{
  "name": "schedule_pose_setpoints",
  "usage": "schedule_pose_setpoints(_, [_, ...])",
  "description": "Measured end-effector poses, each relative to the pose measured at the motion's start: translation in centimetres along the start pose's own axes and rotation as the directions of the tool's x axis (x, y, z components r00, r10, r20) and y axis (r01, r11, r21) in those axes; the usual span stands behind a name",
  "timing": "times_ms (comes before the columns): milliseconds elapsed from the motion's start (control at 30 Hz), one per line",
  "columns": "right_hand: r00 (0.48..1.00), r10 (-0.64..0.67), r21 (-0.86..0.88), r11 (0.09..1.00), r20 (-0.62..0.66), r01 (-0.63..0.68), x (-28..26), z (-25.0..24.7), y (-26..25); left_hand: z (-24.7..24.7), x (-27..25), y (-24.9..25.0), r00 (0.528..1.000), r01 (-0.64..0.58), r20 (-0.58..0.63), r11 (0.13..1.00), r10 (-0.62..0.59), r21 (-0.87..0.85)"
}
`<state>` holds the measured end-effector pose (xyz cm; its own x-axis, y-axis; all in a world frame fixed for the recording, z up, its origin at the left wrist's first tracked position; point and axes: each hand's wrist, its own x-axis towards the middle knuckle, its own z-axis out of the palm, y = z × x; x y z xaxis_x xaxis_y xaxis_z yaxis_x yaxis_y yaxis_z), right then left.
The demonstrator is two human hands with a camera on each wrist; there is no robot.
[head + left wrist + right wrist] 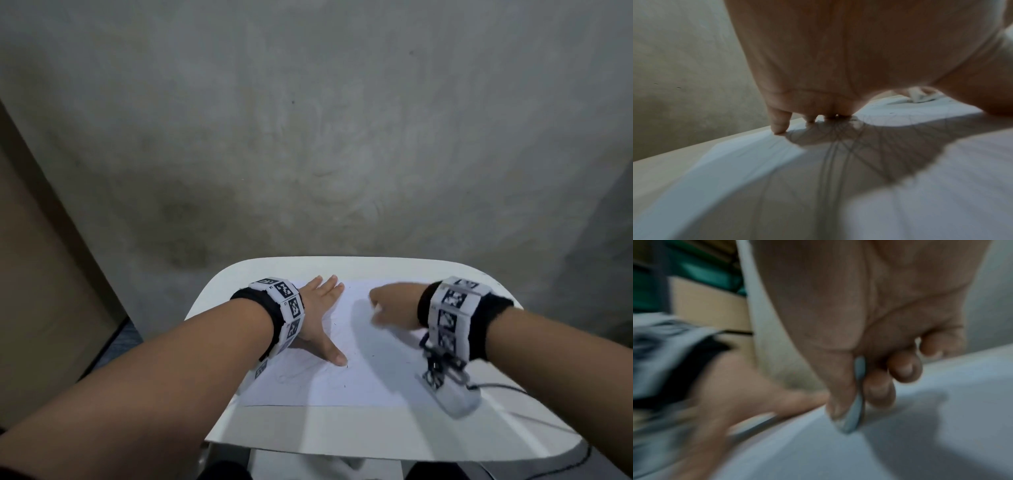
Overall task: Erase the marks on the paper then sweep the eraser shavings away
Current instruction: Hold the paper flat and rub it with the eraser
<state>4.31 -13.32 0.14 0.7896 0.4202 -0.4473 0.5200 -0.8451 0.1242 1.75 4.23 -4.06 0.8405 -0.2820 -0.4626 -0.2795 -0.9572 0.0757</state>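
Note:
A white sheet of paper (359,383) with faint pencil lines (838,146) lies on a small white table (308,431). My left hand (322,308) lies flat on the sheet's left part, fingers spread and thumb stretched toward me, pressing it down. My right hand (387,305) is over the sheet's far right part, blurred. In the right wrist view its thumb and curled fingers pinch a thin pale eraser (854,412) whose tip touches the paper (900,443). A few tiny dark specks (346,366) lie near my left thumb.
A bare concrete wall (308,137) rises right behind the table. A brown board (41,291) leans at the left. A black cable (496,386) trails over the table's right side from my right wrist device (448,390).

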Motion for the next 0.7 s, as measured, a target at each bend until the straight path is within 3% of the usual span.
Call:
schedule_pose_setpoints(100, [0.988,0.108,-0.036,0.993,-0.113,-0.112,0.4,-0.4,1.7,-0.1,0.2,0.1,1.000,0.020,0.005,1.000,-0.020,-0.004])
schedule_pose_setpoints(233, [0.997,-0.071,-0.018,0.997,-0.006,0.071,-1.5,0.9,-1.3,-0.1,0.0,0.2,1.000,0.016,0.002,1.000,-0.016,0.008])
schedule_pose_setpoints(333, [0.994,0.101,-0.009,0.995,-0.042,-0.101,-1.1,-0.7,1.8,-0.2,0.1,0.2,1.000,0.019,0.005,1.000,-0.019,-0.004])
schedule_pose_setpoints(400, [0.989,0.127,-0.064,0.989,-0.079,-0.132,-1.1,-0.3,1.8,-0.1,0.1,0.2,1.000,0.019,0.003,1.000,-0.019,-0.003])
schedule_pose_setpoints(500, [0.993,-0.111,-0.039,0.993,0.035,0.113,-3.1,1.7,-2.2,0.1,0.2,0.1,1.000,0.012,-0.013,1.000,-0.012,0.008])
schedule_pose_setpoints(533, [0.991,-0.120,-0.009,0.993,0.057,0.120,-3.4,1.6,-2.2,0.1,0.3,0.0,1.000,0.011,-0.014,1.000,-0.010,0.010])
schedule_pose_setpoints(633, [0.997,0.064,0.004,0.998,-0.040,-0.064,-2.5,0.2,1.2,0.3,0.4,-0.1,1.000,0.018,-0.019,1.000,-0.018,0.008])
schedule_pose_setpoints(700, [0.992,0.093,-0.031,0.995,-0.084,-0.096,-2.6,0.8,1.0,0.4,0.4,-0.1,1.000,0.020,-0.020,1.000,-0.020,0.009])
